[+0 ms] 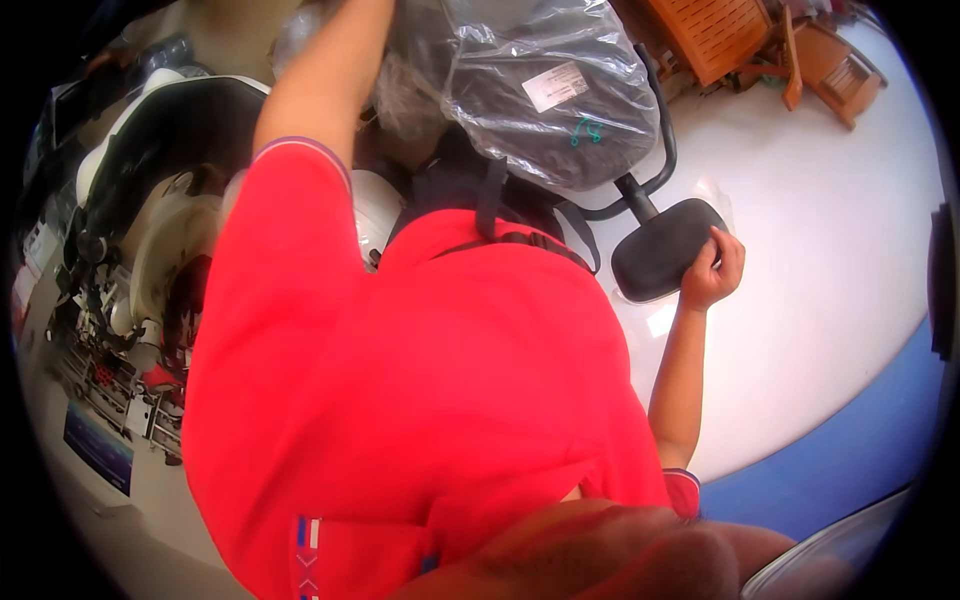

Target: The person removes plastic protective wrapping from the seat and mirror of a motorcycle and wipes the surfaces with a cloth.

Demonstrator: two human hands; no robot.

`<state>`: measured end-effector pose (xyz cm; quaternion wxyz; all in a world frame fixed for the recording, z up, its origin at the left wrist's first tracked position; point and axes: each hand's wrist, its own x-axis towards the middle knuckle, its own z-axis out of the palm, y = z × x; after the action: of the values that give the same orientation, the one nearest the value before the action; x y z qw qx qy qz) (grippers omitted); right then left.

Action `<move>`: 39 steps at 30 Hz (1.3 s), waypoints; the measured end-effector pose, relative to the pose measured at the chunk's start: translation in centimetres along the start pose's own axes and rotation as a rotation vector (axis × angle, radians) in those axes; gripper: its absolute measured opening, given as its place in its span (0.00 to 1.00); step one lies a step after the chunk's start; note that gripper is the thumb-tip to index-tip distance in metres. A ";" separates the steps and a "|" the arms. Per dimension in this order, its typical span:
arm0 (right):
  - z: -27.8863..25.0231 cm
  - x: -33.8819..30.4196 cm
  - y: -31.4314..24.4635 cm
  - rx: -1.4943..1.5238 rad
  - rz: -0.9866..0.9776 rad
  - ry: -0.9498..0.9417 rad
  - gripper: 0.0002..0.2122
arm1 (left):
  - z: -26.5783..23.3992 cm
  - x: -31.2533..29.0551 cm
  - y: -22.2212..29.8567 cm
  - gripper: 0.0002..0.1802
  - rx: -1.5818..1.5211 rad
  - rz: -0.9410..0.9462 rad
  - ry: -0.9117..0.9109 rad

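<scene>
My right hand (713,268) has its fingers bent over the right edge of a black rounded armrest pad (655,250). This pad sits on a bent black tube (668,120) beside a dark chair part wrapped in clear plastic (510,95), which carries a white label and a green scrawl. My left forearm (340,70) stretches away past the top edge, so the left hand is out of sight. Dark straps (490,200) hang between the wrapped part and my red shirt.
Wooden slatted chairs (712,35) stand at the upper right, by a white wall (810,250) with a blue band (840,440) below. On the left are a large white-rimmed black shell (180,110) and a clutter of metal parts (120,390).
</scene>
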<state>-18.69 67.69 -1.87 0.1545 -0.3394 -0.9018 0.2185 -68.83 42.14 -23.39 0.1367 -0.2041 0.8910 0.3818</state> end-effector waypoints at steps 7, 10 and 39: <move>0.1 0.4 -0.5 0.005 0.005 -0.028 0.08 | 7.1 -17.4 -5.3 0.12 0.282 0.710 -0.387; -0.1 0.3 -0.7 -0.017 0.011 -0.033 0.08 | 6.2 -20.9 -4.7 0.09 0.199 0.997 -0.588; 0.2 0.3 -0.1 0.012 0.000 0.027 0.08 | 2.1 -0.4 -3.9 0.13 0.614 0.932 0.004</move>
<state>-19.03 67.76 -1.92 0.1687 -0.3413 -0.8983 0.2194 -66.50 41.37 -27.06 0.0048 0.2597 0.9576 0.1246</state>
